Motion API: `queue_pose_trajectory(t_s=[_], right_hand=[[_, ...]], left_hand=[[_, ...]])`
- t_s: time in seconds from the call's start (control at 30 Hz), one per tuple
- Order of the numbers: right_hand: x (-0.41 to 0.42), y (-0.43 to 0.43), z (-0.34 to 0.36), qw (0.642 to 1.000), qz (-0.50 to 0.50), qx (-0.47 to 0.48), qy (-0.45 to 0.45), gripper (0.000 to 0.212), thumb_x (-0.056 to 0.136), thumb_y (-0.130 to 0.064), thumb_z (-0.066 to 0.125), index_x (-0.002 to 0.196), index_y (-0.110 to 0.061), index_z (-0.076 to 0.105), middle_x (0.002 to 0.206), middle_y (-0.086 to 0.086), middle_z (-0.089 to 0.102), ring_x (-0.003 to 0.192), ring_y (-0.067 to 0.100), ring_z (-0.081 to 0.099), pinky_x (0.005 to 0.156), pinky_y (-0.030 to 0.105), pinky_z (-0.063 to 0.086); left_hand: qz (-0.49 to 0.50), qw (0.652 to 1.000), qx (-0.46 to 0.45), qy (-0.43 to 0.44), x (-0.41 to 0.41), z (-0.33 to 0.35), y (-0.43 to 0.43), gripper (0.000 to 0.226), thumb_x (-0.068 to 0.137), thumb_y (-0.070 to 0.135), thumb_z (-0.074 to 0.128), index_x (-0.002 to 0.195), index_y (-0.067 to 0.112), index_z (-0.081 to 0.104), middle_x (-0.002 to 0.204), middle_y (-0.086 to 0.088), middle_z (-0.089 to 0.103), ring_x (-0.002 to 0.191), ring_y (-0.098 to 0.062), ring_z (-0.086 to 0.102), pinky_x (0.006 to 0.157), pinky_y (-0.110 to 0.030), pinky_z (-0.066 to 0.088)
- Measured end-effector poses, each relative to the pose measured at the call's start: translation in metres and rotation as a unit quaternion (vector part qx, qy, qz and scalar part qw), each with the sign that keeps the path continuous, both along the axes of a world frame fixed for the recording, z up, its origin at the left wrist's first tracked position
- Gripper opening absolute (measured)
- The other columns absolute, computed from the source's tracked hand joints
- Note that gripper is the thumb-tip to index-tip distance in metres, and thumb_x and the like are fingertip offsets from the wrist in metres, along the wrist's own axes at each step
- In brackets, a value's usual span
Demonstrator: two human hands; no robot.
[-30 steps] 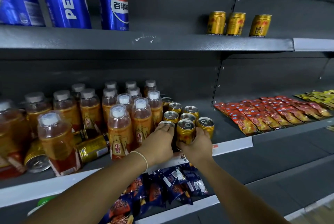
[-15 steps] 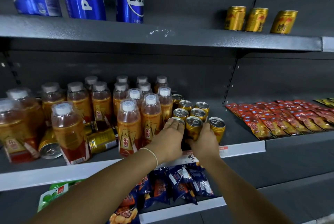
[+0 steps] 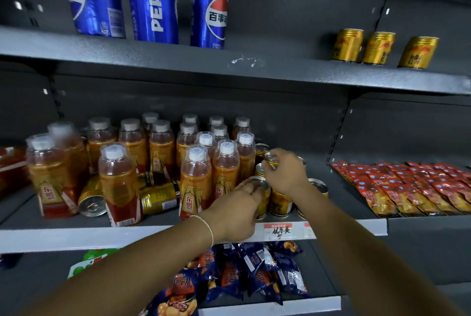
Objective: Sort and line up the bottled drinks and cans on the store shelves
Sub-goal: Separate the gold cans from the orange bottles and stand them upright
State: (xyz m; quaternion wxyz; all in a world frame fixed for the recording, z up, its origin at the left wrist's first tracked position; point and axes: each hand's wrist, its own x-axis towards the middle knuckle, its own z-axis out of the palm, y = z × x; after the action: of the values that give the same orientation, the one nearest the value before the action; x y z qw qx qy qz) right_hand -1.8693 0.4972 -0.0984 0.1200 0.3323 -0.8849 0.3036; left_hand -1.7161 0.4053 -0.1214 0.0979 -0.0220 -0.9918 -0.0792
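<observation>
The gold cans stand upright in a tight block on the middle shelf, near its front edge and just right of the orange drink bottles. Each can is short, gold-bodied with a red and gold label, and has a silver pull-tab lid. The block runs several rows deep toward the back wall.

Left hand: fingers curled round the front-left can of the block, gripping it at the rim and upper side. This can touches the nearest bottle on one side and the next can on the other. A thin white string bracelet sits on the wrist.

Right hand: reaches over the front row, fingertips pinching the lid rim of a rear can deeper in the block.

The bottles have clear bodies, orange liquid, gold and red wrap labels and white caps under clear covers. They stand in loose rows across the left half of the shelf. Two toppled cans lie on their sides among the bottles, lids facing the front edge.

A price label is fixed to the front edge below the block. Red snack packets lie flat on the adjoining shelf section to the right.

On the top shelf, three blue Pepsi cans stand toward the left, and three gold upper cans toward the right. Blue snack bags lie on the shelf below.
</observation>
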Motion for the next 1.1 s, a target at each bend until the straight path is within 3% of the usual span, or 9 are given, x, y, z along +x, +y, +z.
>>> queue_pose_trajectory(t_s=[0.07, 0.13, 0.2, 0.33, 0.47, 0.67, 0.8, 0.97, 1.1], right_hand=[[-0.003, -0.016, 0.005, 0.991, 0.054, -0.046, -0.109, 0.059, 0.092, -0.033, 0.068, 0.144, -0.014, 0.046, 0.136, 0.007, 0.059, 0.124, 0.023, 0.056, 0.100, 0.030, 0.047], [-0.005, -0.030, 0.008, 0.976, 0.101, -0.073, -0.180, 0.067, 0.090, -0.026, 0.072, 0.148, -0.018, 0.039, 0.132, 0.001, 0.059, 0.122, 0.017, 0.055, 0.098, 0.026, 0.046], [-0.006, -0.043, 0.009, 0.966, 0.141, -0.085, -0.199, 0.066, 0.086, -0.018, 0.074, 0.143, -0.024, 0.042, 0.119, -0.007, 0.062, 0.117, 0.014, 0.058, 0.093, 0.023, 0.047], [-0.010, -0.058, 0.010, 0.964, 0.151, -0.091, -0.198, 0.064, 0.080, -0.019, 0.077, 0.136, -0.026, 0.045, 0.117, -0.002, 0.065, 0.110, 0.019, 0.062, 0.101, 0.040, 0.050], [-0.012, -0.064, 0.006, 0.965, 0.131, -0.106, -0.200, 0.062, 0.081, -0.018, 0.075, 0.135, -0.025, 0.045, 0.113, -0.003, 0.066, 0.108, 0.019, 0.062, 0.098, 0.038, 0.051], [-0.005, -0.060, 0.005, 0.955, 0.103, -0.225, -0.166, 0.052, 0.079, -0.020, 0.082, 0.117, -0.030, 0.047, 0.108, -0.007, 0.066, 0.097, 0.010, 0.064, 0.089, 0.030, 0.052], [0.006, -0.048, 0.032, 0.955, 0.089, -0.268, -0.089, 0.051, 0.079, -0.019, 0.082, 0.116, -0.027, 0.048, 0.106, -0.008, 0.064, 0.097, 0.010, 0.063, 0.091, 0.036, 0.054], [0.040, -0.030, 0.054, 0.975, 0.079, -0.182, 0.103, 0.073, 0.083, -0.019, 0.077, 0.144, -0.016, 0.038, 0.132, 0.009, 0.041, 0.111, 0.019, 0.050, 0.093, 0.031, 0.047], [0.067, -0.020, 0.061, 0.982, 0.049, -0.118, 0.141, 0.079, 0.085, -0.020, 0.075, 0.151, -0.016, 0.032, 0.136, 0.011, 0.033, 0.116, 0.026, 0.050, 0.096, 0.037, 0.050]], left_hand=[[-0.003, 1.000, -0.007, 0.011, 0.005, 0.004, -0.004, 0.058, 0.096, 0.020, 0.048, 0.149, 0.009, 0.028, 0.152, -0.013, 0.031, 0.142, -0.029, 0.027, 0.108, -0.032, 0.036], [0.005, 1.000, -0.022, 0.015, 0.009, 0.006, -0.009, 0.050, 0.096, 0.021, 0.047, 0.143, 0.008, 0.036, 0.138, -0.013, 0.042, 0.127, -0.029, 0.041, 0.096, -0.033, 0.043], [0.008, 0.999, -0.037, 0.016, 0.013, 0.008, -0.014, 0.052, 0.096, 0.022, 0.047, 0.145, 0.009, 0.035, 0.138, -0.013, 0.043, 0.124, -0.028, 0.043, 0.098, -0.037, 0.045], [0.011, 0.998, -0.052, 0.015, 0.017, 0.010, -0.022, 0.057, 0.094, 0.021, 0.050, 0.147, 0.011, 0.033, 0.140, -0.012, 0.044, 0.127, -0.028, 0.041, 0.106, -0.038, 0.040], [0.021, 0.998, -0.058, 0.007, 0.017, 0.010, -0.025, 0.059, 0.094, 0.021, 0.049, 0.150, 0.012, 0.029, 0.145, -0.012, 0.040, 0.132, -0.028, 0.038, 0.108, -0.037, 0.039], [0.017, 0.997, -0.071, 0.001, 0.016, 0.009, -0.022, 0.060, 0.095, 0.020, 0.049, 0.150, 0.009, 0.028, 0.150, -0.015, 0.034, 0.139, -0.030, 0.030, 0.114, -0.035, 0.027], [0.009, 0.998, -0.059, 0.005, 0.017, 0.013, -0.023, 0.061, 0.094, 0.019, 0.051, 0.150, 0.011, 0.028, 0.149, -0.015, 0.035, 0.136, -0.030, 0.033, 0.109, -0.037, 0.035], [-0.005, 0.998, -0.054, 0.006, 0.025, 0.021, -0.027, 0.066, 0.094, 0.021, 0.052, 0.153, 0.012, 0.023, 0.156, -0.016, 0.027, 0.142, -0.031, 0.029, 0.112, -0.039, 0.036], [-0.014, 0.999, -0.049, 0.013, 0.039, 0.030, -0.035, 0.066, 0.095, 0.024, 0.051, 0.153, 0.012, 0.023, 0.159, -0.016, 0.021, 0.145, -0.031, 0.023, 0.114, -0.037, 0.032]])
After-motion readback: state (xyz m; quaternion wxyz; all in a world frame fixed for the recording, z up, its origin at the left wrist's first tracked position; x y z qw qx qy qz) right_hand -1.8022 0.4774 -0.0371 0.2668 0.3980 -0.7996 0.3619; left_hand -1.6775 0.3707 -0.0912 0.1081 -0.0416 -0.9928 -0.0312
